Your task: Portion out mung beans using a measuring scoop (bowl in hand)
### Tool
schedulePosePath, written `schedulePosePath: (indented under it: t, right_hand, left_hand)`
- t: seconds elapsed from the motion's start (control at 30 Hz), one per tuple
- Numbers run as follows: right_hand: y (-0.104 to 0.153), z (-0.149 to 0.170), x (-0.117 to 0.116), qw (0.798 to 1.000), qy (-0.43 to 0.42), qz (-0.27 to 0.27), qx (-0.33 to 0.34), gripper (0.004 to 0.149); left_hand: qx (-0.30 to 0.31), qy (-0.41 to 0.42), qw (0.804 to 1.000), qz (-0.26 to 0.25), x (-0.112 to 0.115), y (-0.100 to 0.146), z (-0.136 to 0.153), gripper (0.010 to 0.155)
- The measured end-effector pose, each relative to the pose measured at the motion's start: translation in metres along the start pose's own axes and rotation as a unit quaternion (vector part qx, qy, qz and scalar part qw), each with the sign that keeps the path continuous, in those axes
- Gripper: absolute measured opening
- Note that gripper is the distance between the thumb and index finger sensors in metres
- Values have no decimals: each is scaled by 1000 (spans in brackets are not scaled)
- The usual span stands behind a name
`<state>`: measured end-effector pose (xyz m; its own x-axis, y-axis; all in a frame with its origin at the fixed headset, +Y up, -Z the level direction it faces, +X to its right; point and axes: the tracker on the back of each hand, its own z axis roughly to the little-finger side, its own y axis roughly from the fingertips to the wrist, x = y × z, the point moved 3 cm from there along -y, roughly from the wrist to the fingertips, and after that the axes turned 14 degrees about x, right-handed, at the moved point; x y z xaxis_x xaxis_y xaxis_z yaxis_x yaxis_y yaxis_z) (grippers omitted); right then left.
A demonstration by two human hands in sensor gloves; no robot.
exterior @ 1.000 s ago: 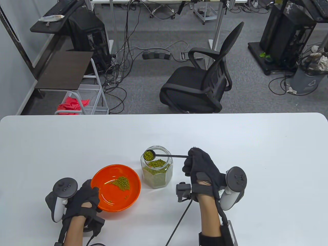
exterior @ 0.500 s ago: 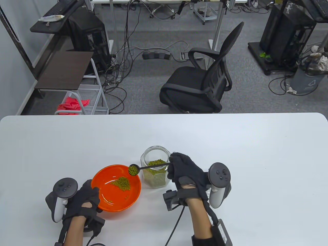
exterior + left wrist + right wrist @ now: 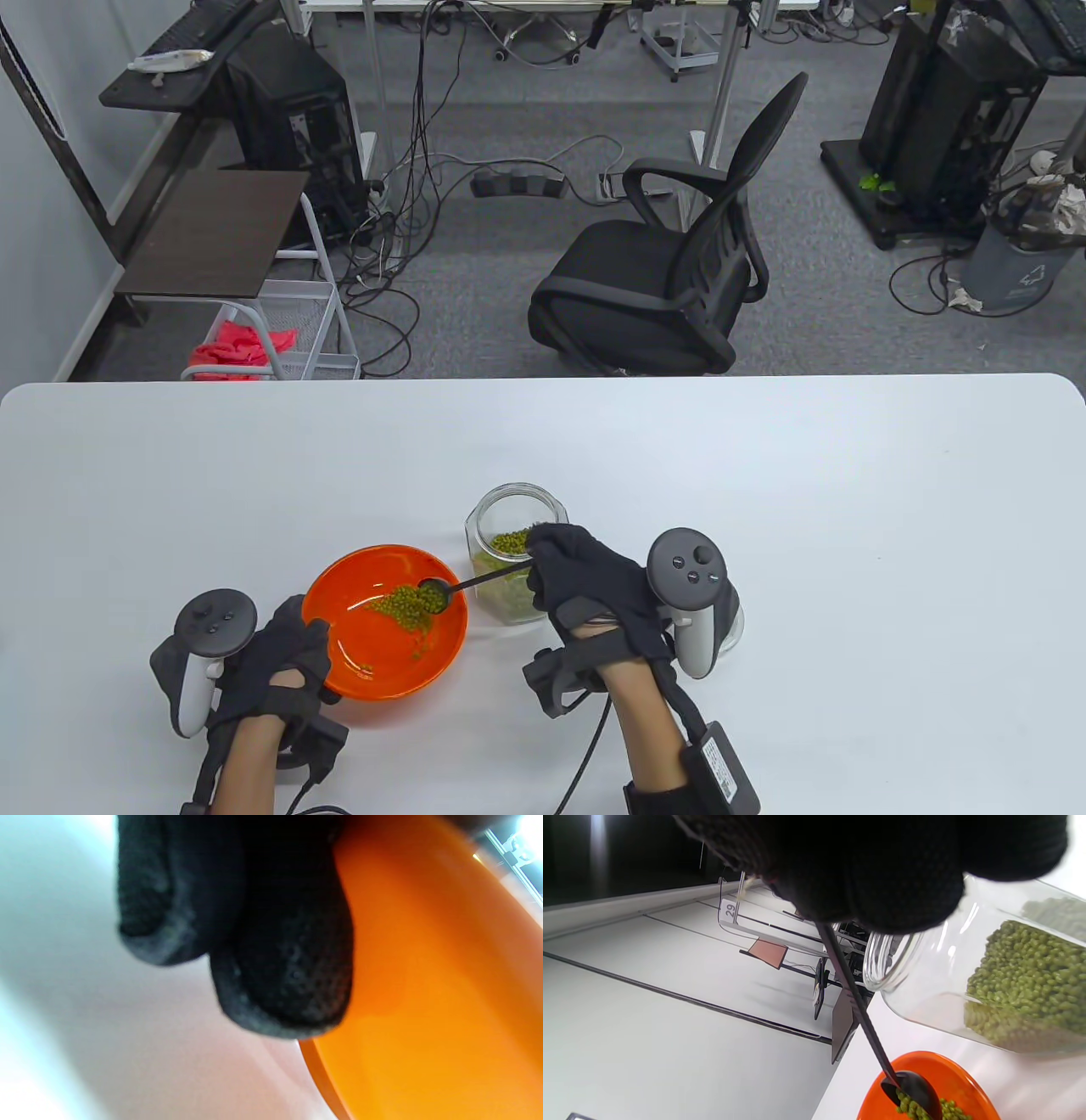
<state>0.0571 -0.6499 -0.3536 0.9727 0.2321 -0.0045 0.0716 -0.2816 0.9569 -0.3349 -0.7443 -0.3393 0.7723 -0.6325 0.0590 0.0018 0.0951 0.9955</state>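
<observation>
An orange bowl (image 3: 339, 594) sits on the white table and holds a pile of green mung beans (image 3: 405, 604). My left hand (image 3: 284, 658) grips the bowl's near left rim; its fingertips (image 3: 275, 984) lie against the bowl's outer wall (image 3: 424, 984). My right hand (image 3: 585, 586) pinches the handle of a black measuring scoop (image 3: 434, 596). The scoop is tipped over the bowl with beans spilling from it (image 3: 916, 1094). An open glass jar (image 3: 515, 518) of mung beans stands just right of the bowl, partly behind my right hand (image 3: 874, 866).
The white table (image 3: 764, 475) stretches wide to the right and back. A black office chair (image 3: 670, 272) stands beyond the far edge. Cables run from both wrists toward the near edge.
My right hand carried the filled scoop left from above the jar to over the bowl, lowered it and tipped it. The left hand and bowl stayed in place.
</observation>
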Motion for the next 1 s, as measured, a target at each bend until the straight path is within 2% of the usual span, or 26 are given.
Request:
schedulePosePath:
  t: [0.53,0.77,1.0]
  right_hand:
    - [-3,-12,-26,990,54,-125,37,38]
    - [-3,-23,-20,987,79,-126,61,38]
    - [-2,-29,-7,992,39,-97,69,38]
  left_hand:
    - [-1,4,1000,0,0,0,0,61]
    - [-1,4,1000,0,0,0,0,61]
    - [-1,3,1000,-1,0,0,1,61]
